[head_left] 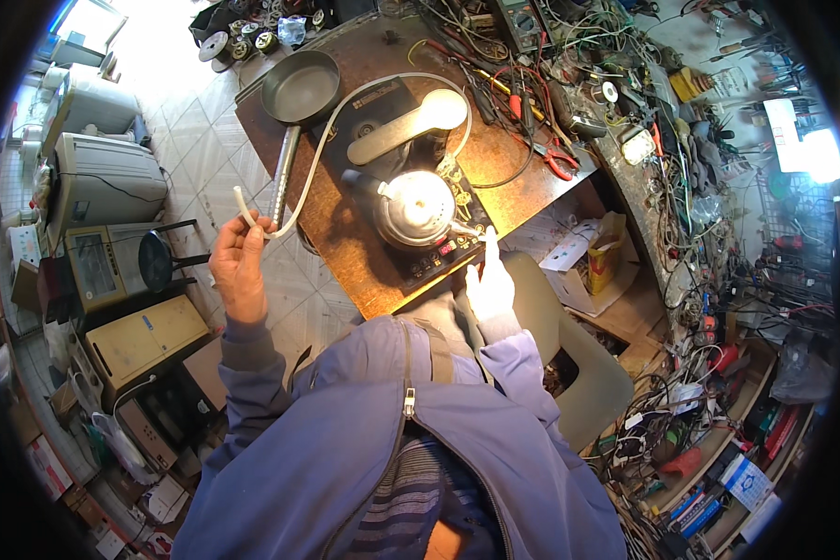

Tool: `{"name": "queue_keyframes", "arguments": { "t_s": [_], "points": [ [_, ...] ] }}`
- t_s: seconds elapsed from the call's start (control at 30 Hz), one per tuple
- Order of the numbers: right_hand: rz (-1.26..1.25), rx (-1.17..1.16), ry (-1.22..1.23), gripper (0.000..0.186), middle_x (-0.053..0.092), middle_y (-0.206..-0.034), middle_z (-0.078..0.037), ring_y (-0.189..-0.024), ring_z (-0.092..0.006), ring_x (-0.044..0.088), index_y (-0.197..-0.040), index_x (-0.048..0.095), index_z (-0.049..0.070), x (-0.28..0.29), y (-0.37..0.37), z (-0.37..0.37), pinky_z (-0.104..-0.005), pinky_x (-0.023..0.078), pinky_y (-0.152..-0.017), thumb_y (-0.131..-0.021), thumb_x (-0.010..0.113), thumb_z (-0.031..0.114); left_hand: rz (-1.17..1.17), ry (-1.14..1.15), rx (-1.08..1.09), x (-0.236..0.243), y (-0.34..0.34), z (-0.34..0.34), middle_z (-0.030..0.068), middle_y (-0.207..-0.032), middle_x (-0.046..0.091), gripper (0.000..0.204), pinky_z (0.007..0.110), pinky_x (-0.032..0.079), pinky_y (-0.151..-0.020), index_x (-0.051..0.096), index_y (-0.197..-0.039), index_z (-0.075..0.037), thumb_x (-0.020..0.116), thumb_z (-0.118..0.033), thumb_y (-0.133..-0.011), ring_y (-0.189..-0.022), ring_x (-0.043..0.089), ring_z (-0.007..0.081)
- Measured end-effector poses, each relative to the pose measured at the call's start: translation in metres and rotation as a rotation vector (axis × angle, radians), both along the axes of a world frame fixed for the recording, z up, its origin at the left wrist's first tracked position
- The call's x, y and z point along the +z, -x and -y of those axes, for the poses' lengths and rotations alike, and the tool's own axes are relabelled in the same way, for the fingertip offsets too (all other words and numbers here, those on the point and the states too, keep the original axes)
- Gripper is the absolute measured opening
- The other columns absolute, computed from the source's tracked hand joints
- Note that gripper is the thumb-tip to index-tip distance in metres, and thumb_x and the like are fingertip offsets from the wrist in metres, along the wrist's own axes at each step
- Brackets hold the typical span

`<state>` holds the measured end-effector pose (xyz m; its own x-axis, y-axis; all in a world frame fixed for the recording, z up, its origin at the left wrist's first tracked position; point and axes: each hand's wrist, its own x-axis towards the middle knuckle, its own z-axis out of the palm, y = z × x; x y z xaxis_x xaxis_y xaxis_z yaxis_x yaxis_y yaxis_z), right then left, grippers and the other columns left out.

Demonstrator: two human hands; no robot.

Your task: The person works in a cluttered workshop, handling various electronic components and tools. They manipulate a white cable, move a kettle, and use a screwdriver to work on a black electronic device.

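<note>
Left hand [241,271] is pinching a pale tube [299,207] close to its free end, thumb and fingertips closing on it just off the table's [359,266] left side. From there the tube is arching over the table and round behind the kettle [415,207], which is sitting on a black cooker [429,269]. Pale markings and a glowing red display [447,247] are showing on the cooker's panel, too small to read. Right hand [491,285] is stretching one finger up beside the spout, the others bending; glare is hiding whether it is touching anything.
</note>
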<state>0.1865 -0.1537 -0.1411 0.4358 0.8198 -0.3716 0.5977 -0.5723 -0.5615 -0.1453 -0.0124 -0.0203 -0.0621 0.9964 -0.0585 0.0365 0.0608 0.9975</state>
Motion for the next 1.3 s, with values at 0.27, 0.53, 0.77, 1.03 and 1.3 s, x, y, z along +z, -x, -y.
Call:
{"name": "queue_keyframes", "arguments": {
  "t_s": [0.27,0.53,0.77,1.03,1.3],
  "points": [
    [-0.101,-0.073,-0.020,0.084,0.062,-0.084,-0.012,-0.073,-0.0290,0.062,-0.157,0.023,0.019,0.010,0.021,0.021,-0.0411,0.053,-0.072,-0.085,0.066,0.014,-0.014,0.007,0.006,0.002,-0.002,-0.001,0.0116,-0.108,0.066,0.031,0.035,0.051,-0.096,0.056,-0.124,0.005,0.060,-0.013,-0.098,-0.101,0.065,0.0183],
    [-0.062,-0.025,-0.081,0.081,0.060,-0.080,-0.010,-0.070,-0.0280,0.061,-0.156,0.026,0.018,0.001,0.029,0.032,-0.0407,0.052,-0.069,-0.086,0.065,0.013,-0.026,0.002,-0.011,-0.003,-0.001,-0.003,0.0119,-0.109,0.067,0.031,0.036,0.052,-0.096,0.056,-0.124,0.005,0.060,-0.012,-0.098,-0.100,0.065,0.0187],
    [-0.061,-0.014,-0.095,0.081,0.060,-0.081,-0.010,-0.071,-0.0280,0.060,-0.156,0.025,0.020,-0.003,0.031,0.033,-0.0398,0.052,-0.069,-0.086,0.065,0.013,-0.026,0.009,-0.009,-0.004,0.003,-0.002,0.0123,-0.109,0.067,0.031,0.036,0.052,-0.097,0.056,-0.124,0.004,0.060,-0.012,-0.098,-0.101,0.066,0.0192],
    [-0.049,0.000,-0.090,0.082,0.060,-0.082,-0.010,-0.071,-0.0282,0.061,-0.157,0.024,0.022,-0.003,0.034,0.032,-0.0397,0.053,-0.070,-0.086,0.065,0.014,-0.010,0.011,-0.003,-0.005,0.004,-0.001,0.0125,-0.110,0.067,0.031,0.036,0.052,-0.097,0.056,-0.125,0.004,0.060,-0.012,-0.098,-0.101,0.066,0.0193],
    [-0.044,0.003,-0.095,0.083,0.060,-0.083,-0.010,-0.072,-0.0276,0.061,-0.157,0.023,0.022,-0.003,0.034,0.032,-0.0396,0.053,-0.070,-0.086,0.065,0.014,-0.023,0.013,-0.008,-0.005,0.004,-0.002,0.0124,-0.110,0.067,0.031,0.035,0.052,-0.097,0.056,-0.125,0.004,0.059,-0.012,-0.098,-0.101,0.066,0.0192]
  ]
}}
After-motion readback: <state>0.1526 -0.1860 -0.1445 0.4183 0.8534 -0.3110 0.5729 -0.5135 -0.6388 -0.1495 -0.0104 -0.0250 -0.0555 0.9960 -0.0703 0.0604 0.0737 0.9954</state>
